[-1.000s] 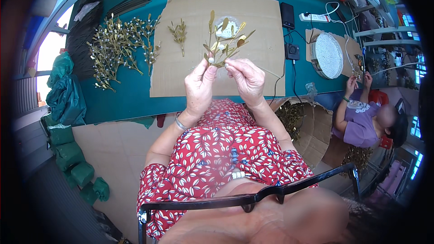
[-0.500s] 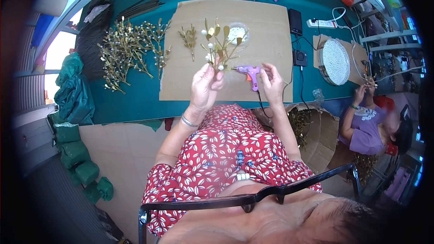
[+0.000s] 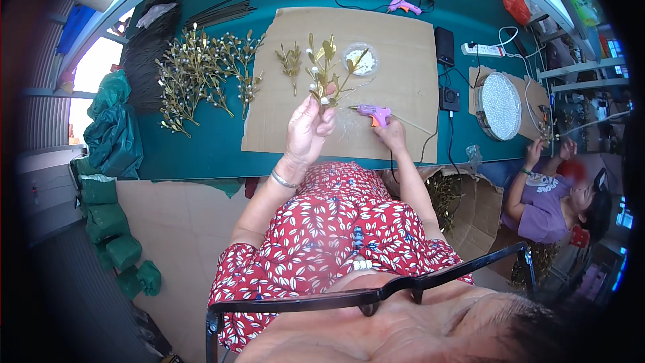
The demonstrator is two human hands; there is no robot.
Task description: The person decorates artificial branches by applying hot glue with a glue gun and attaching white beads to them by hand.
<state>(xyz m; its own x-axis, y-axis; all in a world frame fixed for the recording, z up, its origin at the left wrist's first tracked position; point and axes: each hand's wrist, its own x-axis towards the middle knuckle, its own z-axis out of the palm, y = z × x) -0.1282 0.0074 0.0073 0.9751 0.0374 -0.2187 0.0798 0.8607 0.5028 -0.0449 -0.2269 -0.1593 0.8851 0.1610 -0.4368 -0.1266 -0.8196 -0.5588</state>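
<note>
My left hand (image 3: 309, 131) pinches an artificial leafy sprig (image 3: 325, 70) with green-gold leaves and white berries, held upright above a cardboard sheet (image 3: 396, 33). To its right, my right hand (image 3: 392, 137) is wrapped round the handle of a purple glue gun (image 3: 373, 113). The gun's nozzle points left, toward the lower part of the sprig but apart from it. Just behind the sprig stands a clear round dish (image 3: 363, 59) of small white beads. A smaller sprig (image 3: 290, 67) lies on the cardboard, left of the one in my hand.
Several berry sprigs (image 3: 195, 74) and dark stems (image 3: 144, 60) lie on the green table's left side. At right are a power strip (image 3: 482, 50), black boxes (image 3: 444, 46) and a round white bead tray (image 3: 500, 106). More glue guns (image 3: 403, 5) lie behind. A co-worker (image 3: 547, 195) sits at right.
My right hand has closed round the glue gun's handle, where before it was held open beside it. My left hand still holds the sprig in nearly the same place.
</note>
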